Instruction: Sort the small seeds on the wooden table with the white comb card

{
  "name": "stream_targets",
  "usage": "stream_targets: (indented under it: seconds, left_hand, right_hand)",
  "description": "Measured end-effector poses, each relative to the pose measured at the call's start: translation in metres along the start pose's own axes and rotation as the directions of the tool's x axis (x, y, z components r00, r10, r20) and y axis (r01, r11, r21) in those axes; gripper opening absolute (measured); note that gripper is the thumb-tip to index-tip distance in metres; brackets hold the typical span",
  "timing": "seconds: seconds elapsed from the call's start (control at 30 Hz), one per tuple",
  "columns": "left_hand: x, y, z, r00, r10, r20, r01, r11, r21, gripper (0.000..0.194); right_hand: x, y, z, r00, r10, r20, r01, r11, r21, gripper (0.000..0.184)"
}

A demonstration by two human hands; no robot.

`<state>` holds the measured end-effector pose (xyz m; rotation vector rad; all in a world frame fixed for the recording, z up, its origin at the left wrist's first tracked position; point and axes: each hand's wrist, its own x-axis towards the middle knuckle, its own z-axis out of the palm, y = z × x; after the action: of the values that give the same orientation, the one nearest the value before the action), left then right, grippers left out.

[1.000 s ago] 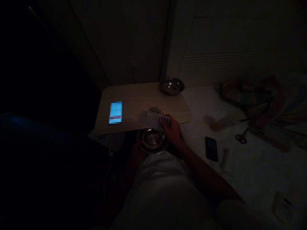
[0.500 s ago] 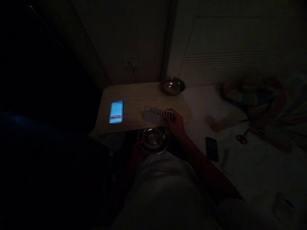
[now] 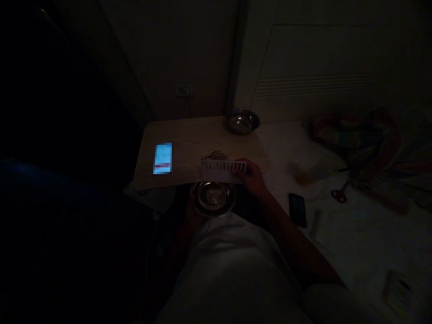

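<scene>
In dim light, my right hand (image 3: 254, 176) is closed round the right end of a white slotted piece (image 3: 219, 173), a flat strip with a row of rectangular openings. It sits at the near edge of a small wooden table (image 3: 189, 130). Just behind it lies a scattered pile of small dark grains (image 3: 216, 155) on the wood. Below that edge, my left hand (image 3: 195, 211) grips the left rim of a shiny metal bowl (image 3: 213, 198). Pale glints show inside the bowl; its contents are too dark to make out.
A lit phone (image 3: 162, 158) lies on the table's left part. Another metal bowl (image 3: 242, 121) stands at the back right corner. On the white bedding (image 3: 337, 243) to the right are a dark phone (image 3: 297, 210), red-handled scissors (image 3: 339, 194) and a striped cloth bundle (image 3: 354, 135).
My right hand has drawn the white slotted piece toward me and slightly right, and the dark grains behind it now show. The held bowl has shifted slightly left.
</scene>
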<state>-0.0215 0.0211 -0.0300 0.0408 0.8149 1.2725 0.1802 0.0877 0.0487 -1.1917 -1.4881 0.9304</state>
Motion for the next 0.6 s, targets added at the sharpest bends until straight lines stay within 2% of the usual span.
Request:
stream_targets:
  seconds: [0.1,0.2,0.27,0.43,0.6]
  left_hand:
    - [0.004,-0.002,-0.007,0.999,0.028,-0.024,-0.029,0.999,-0.022,0.027]
    - [0.008,-0.005,-0.015,0.999,-0.011,-0.042,0.01,1.0,-0.02,0.026]
    - [0.01,-0.005,-0.016,0.999,-0.033,-0.033,0.032,0.999,-0.024,0.028]
    - [0.007,-0.004,-0.012,0.997,-0.072,0.007,0.072,0.995,-0.064,0.03]
    - [0.014,-0.006,-0.023,0.994,-0.082,-0.078,0.079,0.996,-0.048,0.027]
  right_hand:
    - [0.001,0.003,-0.005,0.987,0.018,-0.163,-0.018,1.0,-0.003,0.016]
    - [0.002,0.006,-0.004,0.957,0.021,-0.288,-0.023,1.0,-0.003,0.017]
    - [0.001,0.007,0.0,0.959,0.031,-0.283,-0.03,1.0,0.005,0.017]
    - [-0.002,0.012,0.012,0.98,0.06,-0.188,-0.056,0.998,0.025,0.016]
    - [-0.002,0.02,0.006,0.96,0.06,-0.274,-0.067,0.998,-0.014,0.016]
